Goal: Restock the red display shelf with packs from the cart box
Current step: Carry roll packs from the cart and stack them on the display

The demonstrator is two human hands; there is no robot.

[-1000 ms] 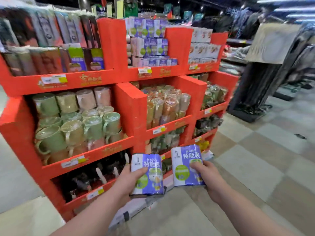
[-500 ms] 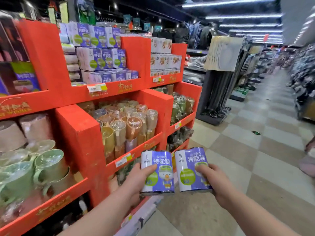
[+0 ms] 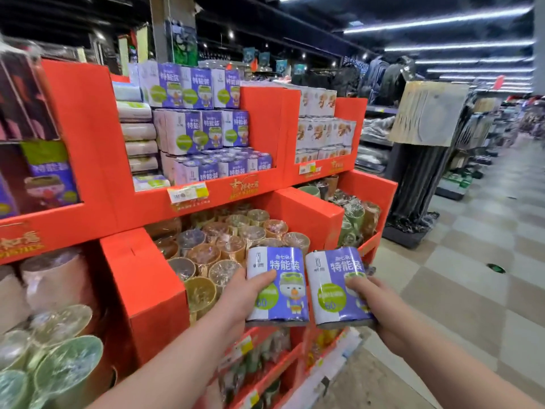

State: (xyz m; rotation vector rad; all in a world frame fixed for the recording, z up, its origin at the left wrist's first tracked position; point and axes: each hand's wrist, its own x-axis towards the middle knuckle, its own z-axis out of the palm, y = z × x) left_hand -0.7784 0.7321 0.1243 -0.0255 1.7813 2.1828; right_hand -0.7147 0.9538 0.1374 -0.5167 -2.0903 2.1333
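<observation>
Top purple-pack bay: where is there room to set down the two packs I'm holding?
Free: the tops of the lowest front row of purple packs, bordered by the middle row behind and the red shelf lip ahead; most headroom at right, beside the red divider. Crowded: stacked white rolls fill the left, and the wrapped cups bay below is packed.

Both forearms extended forward.
Left hand (image 3: 239, 293), 7 o'clock, gripped left pack (image 3: 283, 270); right hand (image 3: 386, 317), 5 o'clock, gripped right pack (image 3: 330, 278).

We are looking forward and down from head height, standing close beside the red display shelf (image 3: 85, 128) on our left.
</observation>
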